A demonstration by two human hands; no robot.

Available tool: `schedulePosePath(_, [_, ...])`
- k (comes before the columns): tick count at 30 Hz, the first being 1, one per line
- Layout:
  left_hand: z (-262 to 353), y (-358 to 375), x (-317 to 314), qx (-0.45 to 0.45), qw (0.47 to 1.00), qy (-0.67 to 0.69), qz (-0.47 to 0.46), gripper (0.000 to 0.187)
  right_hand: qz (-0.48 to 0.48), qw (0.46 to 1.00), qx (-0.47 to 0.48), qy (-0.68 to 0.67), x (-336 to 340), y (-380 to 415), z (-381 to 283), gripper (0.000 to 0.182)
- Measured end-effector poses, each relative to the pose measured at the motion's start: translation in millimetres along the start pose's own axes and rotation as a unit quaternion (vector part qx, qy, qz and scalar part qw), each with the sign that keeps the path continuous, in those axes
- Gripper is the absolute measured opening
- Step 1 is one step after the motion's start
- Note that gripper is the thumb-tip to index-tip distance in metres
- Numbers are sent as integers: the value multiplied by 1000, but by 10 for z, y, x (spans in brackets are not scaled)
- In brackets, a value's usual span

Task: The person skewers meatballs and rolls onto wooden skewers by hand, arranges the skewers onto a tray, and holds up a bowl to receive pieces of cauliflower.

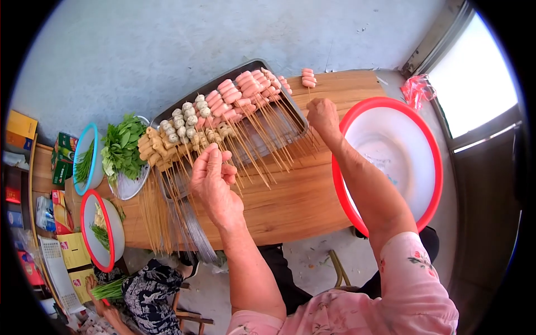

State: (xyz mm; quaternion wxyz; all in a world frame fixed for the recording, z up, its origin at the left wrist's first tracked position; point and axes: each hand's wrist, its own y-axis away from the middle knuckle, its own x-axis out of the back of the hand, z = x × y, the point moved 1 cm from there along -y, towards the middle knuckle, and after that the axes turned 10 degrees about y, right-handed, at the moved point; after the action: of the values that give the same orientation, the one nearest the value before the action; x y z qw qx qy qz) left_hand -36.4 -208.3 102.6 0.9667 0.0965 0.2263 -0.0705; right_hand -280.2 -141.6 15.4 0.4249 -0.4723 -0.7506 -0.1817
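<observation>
My right hand [324,116], at the far edge of the wooden table, is closed around the stick of a skewer of pink sausages [308,78]. The sausages point away toward the wall. My left hand [216,187] is raised in front of the loaded tray, its thumb up and its fingers loosely curled, with nothing visible in it. Behind it, a dark metal tray [304,125] carries skewers of pink sausages [245,84], grey-white balls [181,121] and tan rolled pieces [153,146]. Their bare sticks hang toward me over the near side.
A large red-rimmed white basin [410,106] stands right, beneath my forearm. Leafy greens [124,145] lie on a plate left of the tray. Blue-rimmed [78,162] and red-rimmed [84,223] bowls hold greens. Another person's hand [91,283] is near green stalks at lower left.
</observation>
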Motion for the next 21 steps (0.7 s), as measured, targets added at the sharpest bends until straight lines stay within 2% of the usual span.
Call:
schedulePosePath(2, [-13,-1,-8,5,1000,7,-2,22,-8,999,-14,29,-40,-182,107,19])
schedulePosePath(4, [-14,4,-15,11,1000,9,-5,21,-86,988,-8,130,-109,-280,181,17])
schedulePosePath(5, [-11,-1,-22,13,1000,12,-7,21,-85,988,-8,130,-89,-280,121,17])
schedulePosePath(7, [-6,-5,-19,13,1000,11,-14,21,-160,962,-45,215,-87,-274,-4,18])
schedulePosePath(8, [-3,-7,-13,12,1000,9,-20,21,-160,962,-45,215,-166,-318,83,18])
schedulePosePath(10, [12,-25,5,15,1000,5,-18,21,-222,943,50,241,-434,-445,298,19])
schedulePosePath(11, [9,-26,14,19,1000,2,-18,21,-222,943,52,242,-429,-439,273,19])
schedulePosePath(13, [9,-35,29,17,1000,1,-19,21,-254,937,0,238,-400,-401,262,19])
schedulePosePath(17, [32,-30,14,14,1000,1,-25,20,-262,931,0,254,-340,-361,212,19])
schedulePosePath(19, [20,-30,18,15,999,1,-29,20,-201,945,-35,254,-295,-328,158,17])
schedulePosePath(20, [17,-27,15,16,999,0,-34,20,-201,945,-34,255,-305,-334,185,17])
schedulePosePath(21, [20,-24,9,14,999,2,-32,20,-136,972,-28,192,-317,-368,227,16])
